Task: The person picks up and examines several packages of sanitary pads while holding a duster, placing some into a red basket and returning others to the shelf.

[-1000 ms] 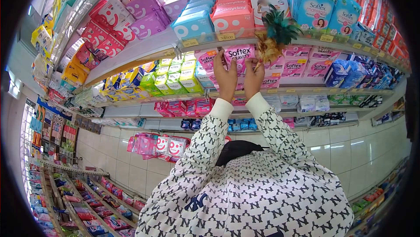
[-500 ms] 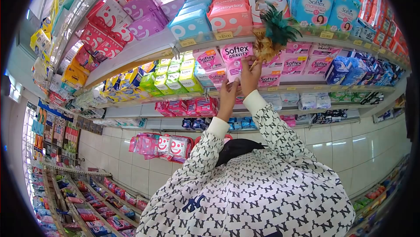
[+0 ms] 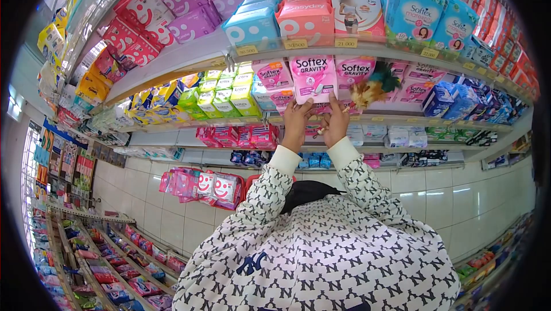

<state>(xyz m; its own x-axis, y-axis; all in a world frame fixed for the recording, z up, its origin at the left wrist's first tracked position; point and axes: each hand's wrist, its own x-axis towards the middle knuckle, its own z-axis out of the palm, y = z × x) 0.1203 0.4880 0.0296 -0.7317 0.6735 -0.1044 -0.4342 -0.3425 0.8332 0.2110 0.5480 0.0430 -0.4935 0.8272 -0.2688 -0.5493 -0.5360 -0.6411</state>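
A pink Softex Gravity pack point(image 3: 313, 76) stands upright at the front of the middle shelf, between similar pink packs. My left hand point(image 3: 297, 122) grips its lower left edge, thumb on the front. My right hand point(image 3: 334, 120) is at the pack's lower right corner, its fingers curled round the handle of a feather duster. The duster's tan and dark green feathers point(image 3: 370, 90) point right, in front of another pink pack point(image 3: 354, 74).
Green packs point(image 3: 244, 99) stand left on this shelf, blue packs point(image 3: 459, 99) right. The upper shelf edge point(image 3: 321, 44) with price tags juts out above my hands. A red basket point(image 3: 229, 189) of packs is on the floor, lower left.
My right hand has moved down to the pack's lower corner, and the duster has swung down from the upper shelf edge to the right. My left hand has shifted slightly down.
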